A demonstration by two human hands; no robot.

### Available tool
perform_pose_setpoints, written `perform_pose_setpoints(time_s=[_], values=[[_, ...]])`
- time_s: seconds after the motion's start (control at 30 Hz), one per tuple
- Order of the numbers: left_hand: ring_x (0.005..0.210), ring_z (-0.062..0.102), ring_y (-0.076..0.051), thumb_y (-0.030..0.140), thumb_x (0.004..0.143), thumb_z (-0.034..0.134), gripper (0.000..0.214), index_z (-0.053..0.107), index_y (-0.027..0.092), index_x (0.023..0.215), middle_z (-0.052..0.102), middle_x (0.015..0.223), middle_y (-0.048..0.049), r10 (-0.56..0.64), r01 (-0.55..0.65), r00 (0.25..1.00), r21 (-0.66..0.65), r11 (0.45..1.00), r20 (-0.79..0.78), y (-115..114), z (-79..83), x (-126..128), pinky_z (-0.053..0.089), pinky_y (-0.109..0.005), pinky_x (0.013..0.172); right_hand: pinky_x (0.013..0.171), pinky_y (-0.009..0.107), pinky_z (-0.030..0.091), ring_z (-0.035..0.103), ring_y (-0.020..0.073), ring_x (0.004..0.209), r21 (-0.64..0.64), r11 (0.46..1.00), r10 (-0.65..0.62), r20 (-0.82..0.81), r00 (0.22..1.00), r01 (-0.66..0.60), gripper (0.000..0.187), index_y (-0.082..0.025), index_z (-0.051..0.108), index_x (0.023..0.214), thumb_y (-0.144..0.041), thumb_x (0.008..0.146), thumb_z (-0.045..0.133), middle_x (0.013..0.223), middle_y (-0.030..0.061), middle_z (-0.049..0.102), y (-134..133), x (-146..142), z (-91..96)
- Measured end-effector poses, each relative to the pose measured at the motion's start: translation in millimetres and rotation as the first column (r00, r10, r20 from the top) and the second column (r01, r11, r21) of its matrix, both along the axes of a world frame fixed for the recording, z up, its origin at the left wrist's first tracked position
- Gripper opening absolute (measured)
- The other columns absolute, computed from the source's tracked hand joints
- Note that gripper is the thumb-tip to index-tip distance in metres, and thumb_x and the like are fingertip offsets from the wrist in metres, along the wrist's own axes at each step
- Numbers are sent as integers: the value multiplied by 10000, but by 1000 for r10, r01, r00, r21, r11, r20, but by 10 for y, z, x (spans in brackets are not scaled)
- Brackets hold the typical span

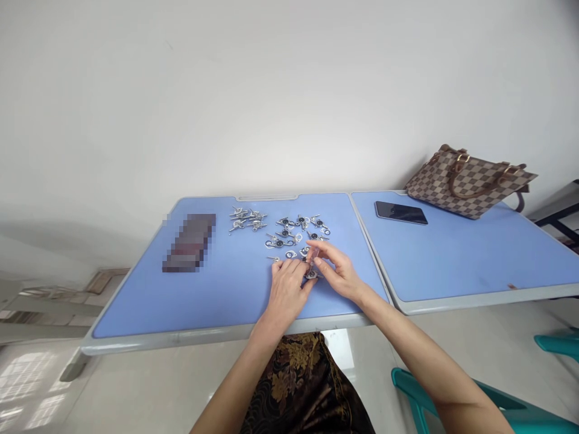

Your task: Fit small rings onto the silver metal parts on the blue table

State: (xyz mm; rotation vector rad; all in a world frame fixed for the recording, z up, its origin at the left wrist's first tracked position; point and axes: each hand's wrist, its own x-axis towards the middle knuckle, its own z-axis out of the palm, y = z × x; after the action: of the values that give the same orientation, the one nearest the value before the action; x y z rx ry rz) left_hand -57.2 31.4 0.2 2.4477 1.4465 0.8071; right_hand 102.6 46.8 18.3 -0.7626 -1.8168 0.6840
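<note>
While the right hand [338,272] hung just above the blue tabletop [136,301], its thumb and forefinger came together in a pinch on a small translucent piece [312,255], too blurred to name exactly. The left hand [286,296] lay lower, palm down, with its fingers [289,269] curled toward the table close beside the pinch; whether they gripped anything, I could not tell. Just under the two hands sat a small metal fitting [311,275], partly hidden by them. Around and beyond them spread a loose cluster of silver fittings with black rings [289,236], and farther left lay a tighter group of plain silver fittings [248,219]. The work in hand looked like close fingertip handling of one piece at the near edge of that cluster, and a piece so small called for a steady pinch and slow fingers. Farther left on the same table lay a pixelated object [189,243]. On the adjoining table [452,265] lay a black phone [400,212], with a checked brown handbag [468,182] at the back. Below the grey table rim [181,340] showed a dark floral garment [303,386] and a teal chair [409,386].
</note>
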Motion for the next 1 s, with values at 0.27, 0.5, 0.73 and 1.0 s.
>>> perform_pose_setpoints(time_s=[0.27, 0.5, 0.73, 1.0], values=[[896, 573, -206, 224, 851, 655, 77, 586, 198, 871, 664, 885, -7, 6, -6, 1000, 11, 1000, 4, 1, -6, -3, 312, -376, 840, 804, 359, 509, 571, 179, 845, 20, 999, -43, 17, 999, 43, 339, -252, 560, 1295, -250, 965, 484, 909, 43, 603, 23, 2, -19], [895, 576, -207, 229, 868, 633, 52, 589, 201, 873, 669, 886, -14, 3, -3, 1000, 5, 1000, 15, -3, -15, -2, 314, -378, 837, 808, 351, 511, 572, 179, 856, -3, 1000, -21, 3, 1000, 21, 317, -251, 563, 1259, -274, 943, 536, 940, 47, 608, 6, 8, -15], [901, 574, -214, 235, 862, 642, 66, 587, 201, 875, 671, 900, -15, 1, -1, 1000, -1, 1000, 7, 4, -15, -6, 313, -381, 840, 845, 369, 501, 568, 180, 866, -49, 999, -4, 1, 1000, 4, 355, -278, 546, 1315, -268, 962, 500, 935, 38, 603, 43, 22, -46], [911, 575, -211, 223, 861, 636, 59, 595, 205, 899, 673, 914, -13, 7, -7, 1000, -12, 1000, 6, -3, -6, -5, 313, -381, 840, 807, 341, 521, 574, 166, 847, -138, 990, 28, -55, 998, -36, 366, -262, 500, 1326, -289, 961, 498, 972, 43, 605, 2, 20, -36]])
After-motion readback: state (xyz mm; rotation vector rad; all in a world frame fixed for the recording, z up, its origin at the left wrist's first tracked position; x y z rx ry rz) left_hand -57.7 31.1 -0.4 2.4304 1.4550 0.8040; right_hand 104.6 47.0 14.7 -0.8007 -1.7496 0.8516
